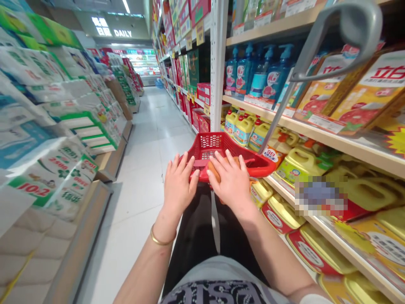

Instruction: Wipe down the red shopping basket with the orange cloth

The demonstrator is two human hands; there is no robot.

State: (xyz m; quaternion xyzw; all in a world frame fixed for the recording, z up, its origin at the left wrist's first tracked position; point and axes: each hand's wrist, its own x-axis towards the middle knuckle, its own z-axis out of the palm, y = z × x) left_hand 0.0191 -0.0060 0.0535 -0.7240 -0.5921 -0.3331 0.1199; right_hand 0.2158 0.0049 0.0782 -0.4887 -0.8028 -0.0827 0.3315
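Observation:
A red plastic shopping basket (249, 165) stands low in front of me in a shop aisle, its grey pull handle (344, 40) rising up to the right. My left hand (177, 185) rests on the basket's near rim, fingers stretched out flat, holding nothing. My right hand (232, 179) lies over a brown-orange thing (214, 170) at the rim, fingers spread across it. A gold bangle (160, 240) sits on my left wrist. What else is in the basket is mostly hidden by my hands.
Shelves on the right hold blue pump bottles (262, 71), yellow jugs (243, 128) and yellow-red detergent packs (376, 90). Stacked tissue packs (60, 139) line the left on low wooden platforms. The white tiled aisle (148, 139) runs ahead toward a lit "DAILY" sign (122, 33).

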